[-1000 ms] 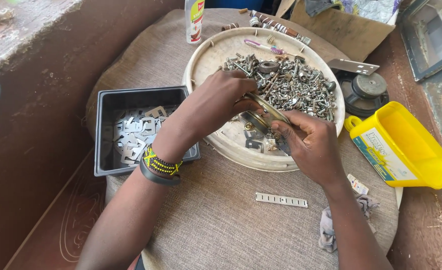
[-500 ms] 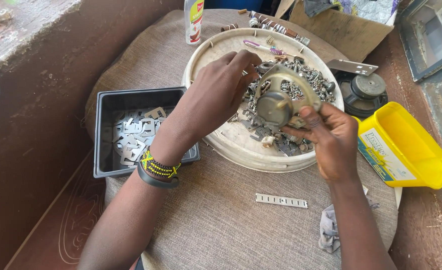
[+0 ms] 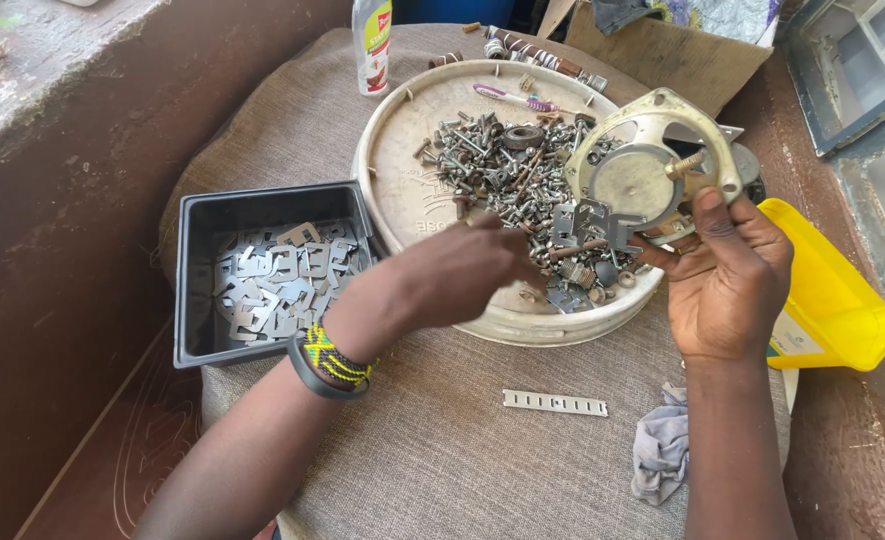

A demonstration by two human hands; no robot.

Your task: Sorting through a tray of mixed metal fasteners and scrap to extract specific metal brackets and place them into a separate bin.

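The right hand (image 3: 727, 280) gripped a round brass frame (image 3: 652, 165) by its lower edge, tilted up over the tray's (image 3: 402, 140) right rim. The left hand (image 3: 457, 275) reached into the screws (image 3: 507, 165) — fingers curled at the pile's near edge, but whether they pinched anything could not be told. A black bin (image 3: 197, 215) of plates sat just left.

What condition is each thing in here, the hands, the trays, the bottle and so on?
right hand: holding up round brass plate
left hand: over screw pile, grip hidden
round tray: heaped with hardware
black tray: partly filled
bottle: upright
metal strip: flat
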